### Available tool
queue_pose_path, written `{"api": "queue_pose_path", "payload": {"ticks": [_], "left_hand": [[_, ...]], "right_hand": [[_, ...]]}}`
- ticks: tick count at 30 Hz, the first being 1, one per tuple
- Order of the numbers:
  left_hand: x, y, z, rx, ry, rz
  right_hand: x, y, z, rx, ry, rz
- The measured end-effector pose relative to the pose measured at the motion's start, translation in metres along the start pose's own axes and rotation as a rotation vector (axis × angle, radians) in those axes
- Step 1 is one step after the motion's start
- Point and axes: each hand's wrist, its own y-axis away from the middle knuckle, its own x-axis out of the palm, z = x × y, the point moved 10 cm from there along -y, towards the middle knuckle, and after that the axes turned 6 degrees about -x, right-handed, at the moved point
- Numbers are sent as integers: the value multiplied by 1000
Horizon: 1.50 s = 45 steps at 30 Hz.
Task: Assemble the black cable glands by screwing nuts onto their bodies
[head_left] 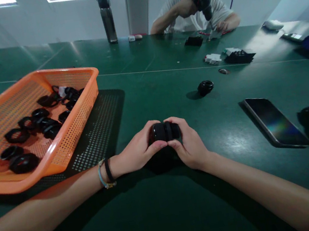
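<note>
L hand [136, 151] & R hand [187, 145] both closed round black fitting [164, 131], above green table [169, 207]

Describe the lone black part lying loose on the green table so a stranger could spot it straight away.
Start at the green table and find the dark phone lying flat on the right. Up and left of it, beyond the hands, sits the lone black round part. Unlike the black rings in the orange basket or the piece held in both hands, it lies alone on bare table.
</note>
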Motion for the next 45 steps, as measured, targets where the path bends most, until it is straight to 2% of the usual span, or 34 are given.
{"api": "queue_pose_path", "payload": {"ticks": [13,17,24,29,32,36,45], "left_hand": [[-7,-6,6,-3,-185,-24],[-7,-8,9,-32,-154,-8],[-2,-10,16,-107,89,59],[4,-9,19,-174,160,91],[5,-6,19,-197,161,71],[1,-3,15,-186,120,16],[-1,-5,13,-147,27,17]], "right_hand": [[12,10,-18,322,-230,24],[13,6,-21,292,-190,52],[6,-3,-9,-1,35,51],[4,-2,-5,-44,61,28],[4,-2,-4,-11,41,33],[6,1,-9,117,-24,53],[9,5,-13,234,-125,27]]}}
